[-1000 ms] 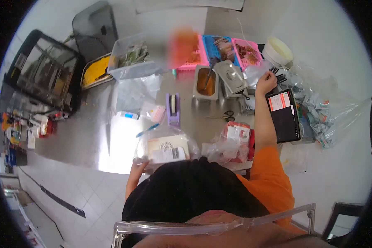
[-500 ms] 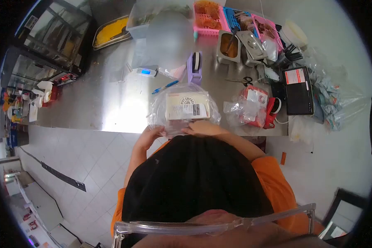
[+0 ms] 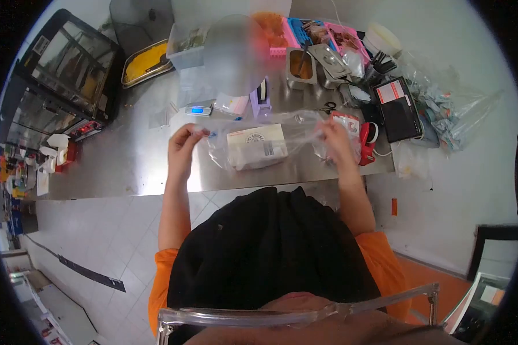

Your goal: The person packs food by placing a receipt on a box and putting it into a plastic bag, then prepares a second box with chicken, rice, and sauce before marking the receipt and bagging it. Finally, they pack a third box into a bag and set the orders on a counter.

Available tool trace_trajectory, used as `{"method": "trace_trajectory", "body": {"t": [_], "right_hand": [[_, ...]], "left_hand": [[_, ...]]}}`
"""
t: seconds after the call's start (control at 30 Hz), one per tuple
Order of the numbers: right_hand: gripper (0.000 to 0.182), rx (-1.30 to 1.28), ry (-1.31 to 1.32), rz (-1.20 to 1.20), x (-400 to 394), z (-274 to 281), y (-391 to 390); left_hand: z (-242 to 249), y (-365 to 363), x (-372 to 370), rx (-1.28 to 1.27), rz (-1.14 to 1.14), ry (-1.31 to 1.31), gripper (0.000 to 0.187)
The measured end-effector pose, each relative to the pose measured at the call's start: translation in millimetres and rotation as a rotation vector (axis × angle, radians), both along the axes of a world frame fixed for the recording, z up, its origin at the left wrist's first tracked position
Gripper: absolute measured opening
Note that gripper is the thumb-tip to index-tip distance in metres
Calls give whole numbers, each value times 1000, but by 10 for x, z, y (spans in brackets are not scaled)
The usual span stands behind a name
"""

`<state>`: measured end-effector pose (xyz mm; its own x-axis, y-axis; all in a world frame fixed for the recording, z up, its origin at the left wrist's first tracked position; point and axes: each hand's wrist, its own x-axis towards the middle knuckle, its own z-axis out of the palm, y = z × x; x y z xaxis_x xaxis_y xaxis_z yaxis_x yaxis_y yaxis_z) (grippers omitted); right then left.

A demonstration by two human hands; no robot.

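Observation:
A cream cardboard box (image 3: 256,145) with a round printed logo and a white label sits on the steel counter in front of me. Around it is a clear plastic bag (image 3: 299,133), its edges pulled out to both sides. My left hand (image 3: 183,145) pinches the bag's left edge. On the other side, my right hand (image 3: 336,141) grips the right edge, close to a red-and-white packet in plastic (image 3: 349,123). The fingers of both hands are closed on the film. A purple tape dispenser (image 3: 261,103) stands just beyond the box.
A small scale (image 3: 198,110) lies behind my left hand. Scissors (image 3: 328,107), a steel pan of sauce (image 3: 301,68), pink baskets (image 3: 346,39) and a black tablet (image 3: 396,112) occupy the right side. A glass display case (image 3: 75,63) stands at left, near a yellow-filled tray (image 3: 147,62).
Both hands have risen from the box's near side and spread apart, left hand to the left, right hand to the right. The bag is now stretched wide between them. The camera view has shifted slightly.

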<state>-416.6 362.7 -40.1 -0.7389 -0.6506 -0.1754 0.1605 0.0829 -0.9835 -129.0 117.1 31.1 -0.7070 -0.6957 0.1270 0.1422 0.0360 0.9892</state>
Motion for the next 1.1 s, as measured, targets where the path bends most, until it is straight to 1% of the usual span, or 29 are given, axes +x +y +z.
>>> {"method": "trace_trajectory", "body": {"t": [0.07,0.1,0.17,0.2,0.23,0.27,0.3,0.33,0.37,0.43,0.47,0.5,0.57,0.6,0.63,0.67,0.7,0.73,0.8,0.83,0.9,0.93,0.97,1.0,1.03,1.07,1.1], "right_hand": [[3,-313,-24,18,-98,465,-64],[6,-462,-42,24,-122,645,-69],[8,-437,-18,-3,130,1196,-125],[11,-424,-7,-17,251,1350,-183],[19,-255,240,104,303,1380,-222],[22,-227,287,186,290,1442,-209],[25,-196,330,268,255,1520,-202],[27,-165,371,350,200,1567,-195],[26,-233,254,112,60,1592,-142],[24,-394,167,28,17,1628,-185],[23,-475,121,-19,36,1637,-199],[27,-506,101,111,161,1632,-241],[33,-423,65,377,502,1689,-344],[36,-312,100,513,655,1673,-413],[39,-201,130,646,781,1639,-479],[39,-218,144,630,865,1564,-549],[40,-235,159,614,933,1465,-613],[41,-252,176,600,970,1406,-641],[43,-187,152,498,922,1434,-663],[45,-152,144,450,895,1449,-675],[44,-302,138,418,938,1354,-742],[45,-376,140,396,989,1275,-795],[45,-488,47,418,1136,1096,-894],[45,-600,-42,439,1340,930,-987],[44,-445,138,481,1539,892,-985],[50,-453,244,655,1667,740,-1009],[58,-500,341,712,1873,494,-995]], "left_hand": [[206,-16,-12,167,-130,249,12],[346,30,-34,158,-166,314,18],[634,228,-109,141,-236,445,31],[750,307,-135,138,-283,445,38],[850,382,-157,135,-330,443,45],[898,432,-172,132,-376,441,53],[873,451,-184,85,-371,386,64],[860,478,-187,80,-365,378,64],[844,510,-183,76,-357,370,65],[801,549,-154,104,-339,397,66],[782,541,-162,111,-407,407,65],[755,538,-159,122,-473,414,63],[689,592,-172,137,-598,397,64],[695,653,-226,112,-615,334,61],[554,617,-263,-217,-556,200,58],[415,578,-305,-544,-490,63,56],[517,639,-363,-737,-380,-45,58],[508,623,-402,-832,-295,-67,59],[488,559,-471,-1020,-118,-108,60],[382,463,-474,-1019,-40,-96,76],[-138,311,-470,-728,-240,-78,82],[-466,332,-486,-596,-387,-121,82],[-793,353,-503,-460,-516,-178,83],[-1004,467,-487,-338,-688,-288,81],[-893,684,-574,-310,-558,-361,81],[-960,793,-699,-290,-524,-374,77],[-1033,891,-770,-272,-484,-371,74]]}}
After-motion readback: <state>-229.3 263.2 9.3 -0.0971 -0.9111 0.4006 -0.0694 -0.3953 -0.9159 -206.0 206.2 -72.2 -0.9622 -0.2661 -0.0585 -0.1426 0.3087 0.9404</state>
